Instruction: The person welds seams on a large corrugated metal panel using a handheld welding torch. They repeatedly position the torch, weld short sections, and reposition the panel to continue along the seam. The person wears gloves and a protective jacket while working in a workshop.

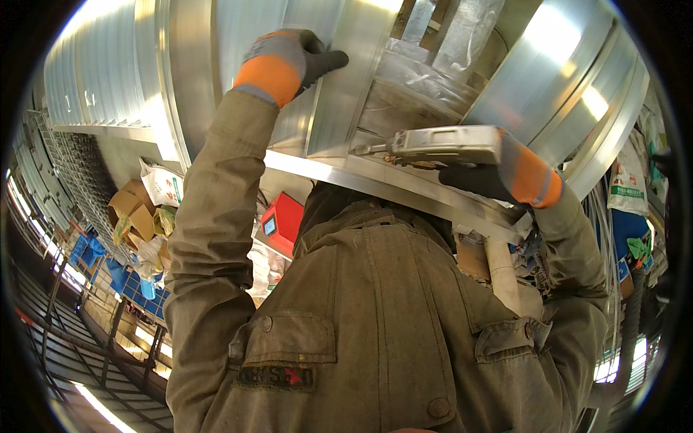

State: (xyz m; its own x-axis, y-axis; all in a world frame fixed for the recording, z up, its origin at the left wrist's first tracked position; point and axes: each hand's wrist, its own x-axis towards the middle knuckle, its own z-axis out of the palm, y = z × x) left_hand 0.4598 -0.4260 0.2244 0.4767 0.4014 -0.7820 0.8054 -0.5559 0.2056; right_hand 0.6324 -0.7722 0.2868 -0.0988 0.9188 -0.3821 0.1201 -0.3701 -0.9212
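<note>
L hand (292,65), gloved, is over the long metal profile (350,79) at the top, index finger out to the R; can't tell if it's pressing down or just above, b/c the contact is hidden. R hand (505,173), also gloved, is wrapped round the power tool (447,144), clamped on its grip, w/ the bit (372,149) pointing L near the profile's lower end, beyond the front rail (325,172). Main risk: bit skating on smooth metal, b/c the tool looks nearly flat, not square-on. A slip would prob. scratch the profile or run twd the L sleeve (238,144). Profile could also shift if L hand isn't bearing on it. R of it, boards (408,108) & clear plastic wrap (465,36) show btwn the profile and the R panel (538,79); a small dropped part could get lost there. Rail's close to the jacket (375,289), so leaning in might snag cloth.
</note>
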